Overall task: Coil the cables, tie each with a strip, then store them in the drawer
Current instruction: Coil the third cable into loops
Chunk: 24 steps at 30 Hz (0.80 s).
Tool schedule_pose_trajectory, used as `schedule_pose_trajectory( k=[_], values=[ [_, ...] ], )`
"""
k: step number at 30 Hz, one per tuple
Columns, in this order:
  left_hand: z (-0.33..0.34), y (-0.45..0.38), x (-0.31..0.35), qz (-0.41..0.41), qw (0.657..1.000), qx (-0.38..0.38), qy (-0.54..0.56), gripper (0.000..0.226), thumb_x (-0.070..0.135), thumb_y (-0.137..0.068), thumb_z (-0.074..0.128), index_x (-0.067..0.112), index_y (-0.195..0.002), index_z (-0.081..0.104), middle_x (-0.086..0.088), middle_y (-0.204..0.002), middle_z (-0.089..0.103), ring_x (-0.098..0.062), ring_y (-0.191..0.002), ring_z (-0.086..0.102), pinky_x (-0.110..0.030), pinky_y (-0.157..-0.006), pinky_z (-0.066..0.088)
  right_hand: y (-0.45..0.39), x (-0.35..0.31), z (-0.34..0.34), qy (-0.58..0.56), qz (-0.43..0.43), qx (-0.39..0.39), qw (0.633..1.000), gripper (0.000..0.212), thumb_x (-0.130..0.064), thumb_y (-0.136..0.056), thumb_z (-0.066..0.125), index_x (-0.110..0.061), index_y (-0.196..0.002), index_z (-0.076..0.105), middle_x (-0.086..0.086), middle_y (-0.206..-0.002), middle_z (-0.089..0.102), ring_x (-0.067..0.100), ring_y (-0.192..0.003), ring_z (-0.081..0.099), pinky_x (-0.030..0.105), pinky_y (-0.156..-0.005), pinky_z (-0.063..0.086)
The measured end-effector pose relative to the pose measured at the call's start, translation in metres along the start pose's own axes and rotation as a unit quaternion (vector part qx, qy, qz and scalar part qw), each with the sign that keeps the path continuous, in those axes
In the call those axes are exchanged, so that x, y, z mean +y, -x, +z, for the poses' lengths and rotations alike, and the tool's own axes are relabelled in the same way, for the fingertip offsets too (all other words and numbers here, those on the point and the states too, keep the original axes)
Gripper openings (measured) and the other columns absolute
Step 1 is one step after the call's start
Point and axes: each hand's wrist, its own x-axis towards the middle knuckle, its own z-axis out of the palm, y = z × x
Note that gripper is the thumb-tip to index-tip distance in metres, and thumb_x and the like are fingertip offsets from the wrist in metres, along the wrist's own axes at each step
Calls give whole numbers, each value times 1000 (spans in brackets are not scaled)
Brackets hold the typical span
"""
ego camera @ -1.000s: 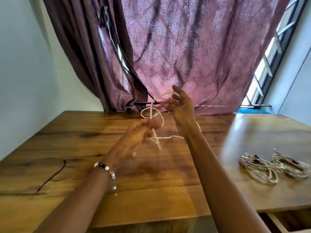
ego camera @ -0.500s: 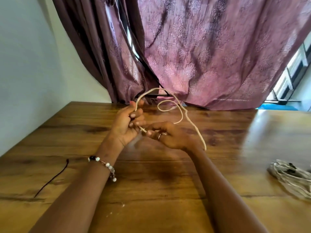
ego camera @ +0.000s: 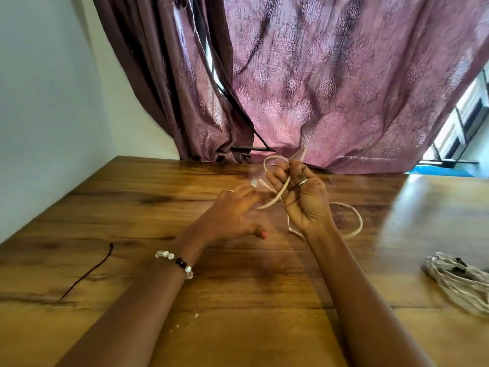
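A cream cable [ego camera: 353, 221] loops over the wooden table [ego camera: 132, 207], and part of it runs across my right palm. My right hand [ego camera: 304, 200] is raised with the palm toward me. Its fingers hold the cable, and a small loop stands above the fingertips. My left hand [ego camera: 232, 215] is just left of it, blurred, low over the table. Its fingers stretch toward the cable's hanging end and its thumb is spread. No grip by the left hand is visible. A thin dark strip [ego camera: 87, 271] lies on the table at the left.
A bundle of coiled pale cables [ego camera: 457, 282] lies at the table's right edge. A purple curtain [ego camera: 317, 88] hangs behind the table's far edge, with a white wall [ego camera: 53, 102] to the left and a window [ego camera: 460, 133] at the far right.
My right hand has turned palm-up and risen with the cable looped in its fingers. My left hand has left the loop and dropped lower, its fingers stretched out.
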Motion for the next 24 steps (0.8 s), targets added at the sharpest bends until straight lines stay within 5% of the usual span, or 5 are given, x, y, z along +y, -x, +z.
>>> schedule_pose_trajectory(
  k=[4,7,11,17,24],
  values=[
    [6,-3,-2,54,993,100,-35,48,55,-86,42,16,-92,70,-1,-96,65,-21,-98,57,-41,-86,41,-2,2,-1,-31,-29,43,998,10,-8,-90,51,0,-87,56,12,-72,70,22,-66,71,36,-65,60],
    [-6,-1,-4,10,951,160,263,32,41,-91,54,11,-83,64,2,-69,64,-15,-65,62,-33,-65,53,-7,-4,-9,120,-64,94,986,18,-17,-96,51,-2,-90,59,12,-77,71,21,-63,69,41,-68,60],
    [-19,-1,13,-53,821,218,525,30,24,-100,40,4,-81,52,1,-49,42,-8,-41,39,-22,-47,47,-13,3,-31,491,-204,198,823,34,-25,-87,68,-13,-116,55,5,-96,67,20,-76,67,47,-76,55],
    [-36,6,19,-67,679,32,731,44,47,-90,33,11,-72,51,5,-40,29,-6,-33,16,-14,-37,18,-27,14,-42,719,-332,6,611,95,-53,-76,66,-13,-150,21,10,-152,30,25,-140,26,33,-110,18],
    [-47,15,17,28,557,-181,810,40,45,-93,46,14,-69,52,4,-46,28,-6,-34,13,-15,-37,19,-25,46,-44,772,-305,-73,553,52,-50,-82,61,-27,-124,41,4,-116,51,28,-103,47,51,-86,40]
  ],
)
